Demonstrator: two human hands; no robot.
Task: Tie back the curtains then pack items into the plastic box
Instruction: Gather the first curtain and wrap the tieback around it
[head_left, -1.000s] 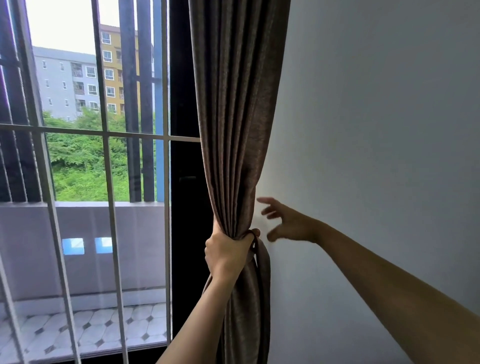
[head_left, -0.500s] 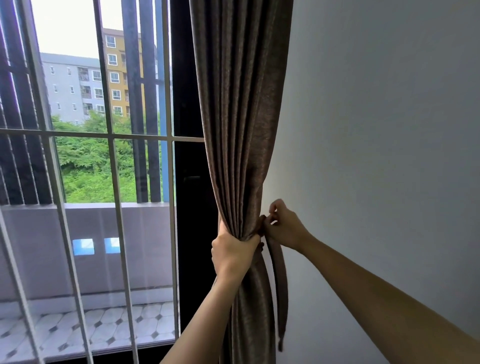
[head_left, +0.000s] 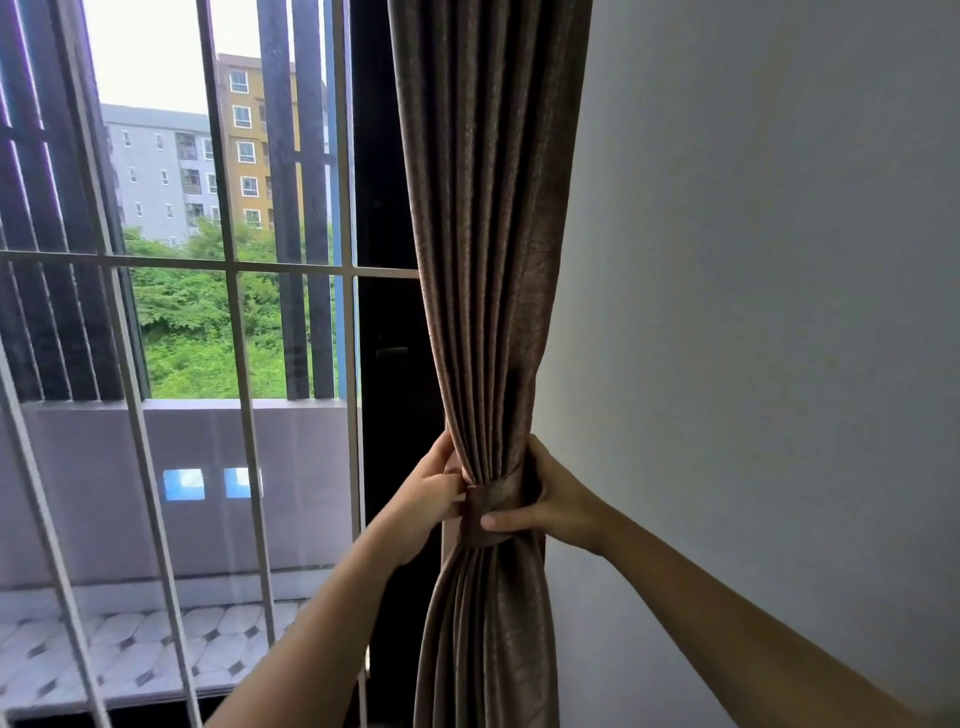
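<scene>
A brown pleated curtain (head_left: 488, 260) hangs gathered against the wall beside the window. A matching brown tie-back band (head_left: 485, 512) wraps across the front of the gathered fabric at waist height. My left hand (head_left: 428, 501) grips the band and curtain from the left side. My right hand (head_left: 553, 501) holds the band from the right, thumb pressed across its front. The band's ends are hidden behind the hands and fabric. No plastic box is in view.
A plain white wall (head_left: 753, 312) fills the right side. To the left is a glass door with white metal bars (head_left: 234, 415) and a dark frame (head_left: 387, 364). Beyond it lie a tiled balcony floor (head_left: 130, 654), trees and buildings.
My right hand went from reaching open toward the wall to taking the band and bringing it around the curtain's front. My left hand shifted from a full fist on the curtain to pinching the band's left side.
</scene>
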